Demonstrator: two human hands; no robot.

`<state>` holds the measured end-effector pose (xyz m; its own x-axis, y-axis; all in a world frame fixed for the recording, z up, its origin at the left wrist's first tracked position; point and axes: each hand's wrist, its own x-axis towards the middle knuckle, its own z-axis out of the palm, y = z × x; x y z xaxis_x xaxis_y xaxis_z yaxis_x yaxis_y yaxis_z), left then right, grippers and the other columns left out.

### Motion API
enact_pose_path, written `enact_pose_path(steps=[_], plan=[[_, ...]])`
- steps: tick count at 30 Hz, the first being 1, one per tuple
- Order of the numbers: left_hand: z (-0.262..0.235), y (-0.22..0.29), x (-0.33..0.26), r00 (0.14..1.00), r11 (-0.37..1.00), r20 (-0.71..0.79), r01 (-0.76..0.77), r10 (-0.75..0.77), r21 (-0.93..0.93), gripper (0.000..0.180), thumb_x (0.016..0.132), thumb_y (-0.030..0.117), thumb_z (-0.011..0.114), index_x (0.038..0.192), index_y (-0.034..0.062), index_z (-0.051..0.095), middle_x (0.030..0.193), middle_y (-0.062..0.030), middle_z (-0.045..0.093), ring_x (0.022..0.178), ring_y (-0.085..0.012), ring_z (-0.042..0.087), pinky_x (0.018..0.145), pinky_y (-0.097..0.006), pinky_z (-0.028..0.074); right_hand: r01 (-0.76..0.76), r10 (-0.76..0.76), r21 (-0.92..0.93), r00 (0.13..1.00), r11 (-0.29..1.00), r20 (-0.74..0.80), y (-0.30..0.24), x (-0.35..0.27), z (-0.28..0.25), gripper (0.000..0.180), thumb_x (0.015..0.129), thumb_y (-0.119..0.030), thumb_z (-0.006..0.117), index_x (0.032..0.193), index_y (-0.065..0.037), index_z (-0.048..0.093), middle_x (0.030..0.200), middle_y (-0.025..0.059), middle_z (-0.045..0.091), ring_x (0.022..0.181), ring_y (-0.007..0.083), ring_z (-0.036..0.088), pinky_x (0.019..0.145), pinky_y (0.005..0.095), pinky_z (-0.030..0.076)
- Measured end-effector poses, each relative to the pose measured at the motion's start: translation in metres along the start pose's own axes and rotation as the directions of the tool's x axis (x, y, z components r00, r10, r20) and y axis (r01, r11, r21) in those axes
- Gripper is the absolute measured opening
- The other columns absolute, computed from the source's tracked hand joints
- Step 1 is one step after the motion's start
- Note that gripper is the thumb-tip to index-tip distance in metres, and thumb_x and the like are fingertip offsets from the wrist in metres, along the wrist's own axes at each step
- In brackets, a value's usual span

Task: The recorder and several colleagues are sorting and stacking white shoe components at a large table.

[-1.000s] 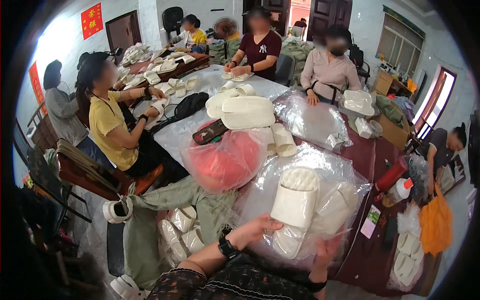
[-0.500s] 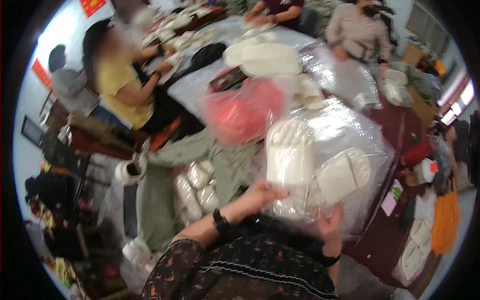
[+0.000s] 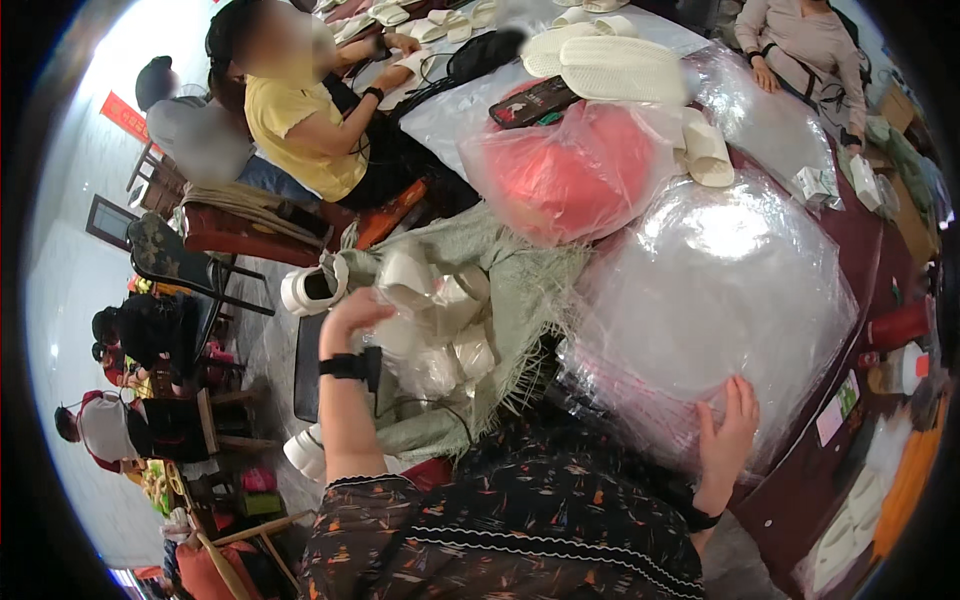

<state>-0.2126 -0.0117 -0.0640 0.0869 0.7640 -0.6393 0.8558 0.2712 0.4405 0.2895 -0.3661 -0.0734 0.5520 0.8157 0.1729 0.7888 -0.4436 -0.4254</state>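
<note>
Plastic from a big clear bag (image 3: 715, 300) is pressed under the right hand (image 3: 728, 428), whose fingers are spread flat on the bag's near side and closed on nothing. The bag is puffed up and shiny, and it lies on the dark red table (image 3: 800, 490) just in front of the person. The left hand (image 3: 352, 312) is raised over a green woven sack (image 3: 520, 300) on the left, beside the table's edge, and white cup-shaped pieces (image 3: 430, 320) are piled inside it. The fingers are curled near one piece, but whether it is gripped cannot be told. A black watch band (image 3: 345, 366) is worn on that wrist. Behind the clear bag, a red bag (image 3: 575, 170) is seen, and past it flat white soles (image 3: 620, 65) and a black case (image 3: 530, 100) are laid on the table. A white shoe (image 3: 312, 288) is left on the floor by the sack. Other people are seated at the far side, one in a yellow shirt (image 3: 285, 125) on a red chair (image 3: 240, 230). The room is crowded and bright.
</note>
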Motion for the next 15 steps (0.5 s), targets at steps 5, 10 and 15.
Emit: enact_pose_path(steps=[5, 10, 15], plan=[[0.051, 0.012, 0.028, 0.997, 0.918, -0.059, -0.072, 0.053, -0.391, 0.024, 0.078, 0.021, 0.073, 0.089, -0.0011, 0.069, 0.071, -0.0003, 0.061, 0.057, -0.0102, 0.051, 0.051, -0.029, 0.04, 0.008, -0.008, -0.028, 1.0, 1.0, 0.005, 0.001, -0.003, 0.001, 0.055, 0.084, -0.024, 0.072, 0.13, 0.0, 0.055, 0.141, 0.0148, 0.05, 0.133, 0.0359, 0.042, 0.112, 0.0472, 0.031], [0.041, 0.068, -0.016, 0.972, 0.939, -0.212, -0.161, 0.097, -0.306, 0.026, 0.075, 0.018, 0.071, 0.089, -0.0034, 0.07, 0.075, -0.001, 0.064, 0.063, -0.0103, 0.056, 0.056, -0.027, 0.042, -0.002, 0.002, -0.043, 1.0, 0.999, 0.002, 0.001, -0.002, 0.004, 0.055, 0.086, -0.025, 0.07, 0.132, -0.001, 0.053, 0.142, 0.0142, 0.049, 0.135, 0.0355, 0.041, 0.114, 0.0489, 0.028], [0.042, 0.044, 0.0, 0.973, 0.89, -0.139, -0.225, 0.184, -0.397, 0.014, 0.078, 0.014, 0.068, 0.084, 0.0021, 0.07, 0.076, 0.0003, 0.064, 0.065, -0.0088, 0.056, 0.057, -0.027, 0.042, 0.001, -0.002, -0.048, 1.0, 0.999, -0.004, -0.003, -0.001, 0.007, 0.055, 0.086, -0.024, 0.069, 0.133, -0.001, 0.052, 0.142, 0.0136, 0.048, 0.135, 0.0344, 0.041, 0.114, 0.0487, 0.028]])
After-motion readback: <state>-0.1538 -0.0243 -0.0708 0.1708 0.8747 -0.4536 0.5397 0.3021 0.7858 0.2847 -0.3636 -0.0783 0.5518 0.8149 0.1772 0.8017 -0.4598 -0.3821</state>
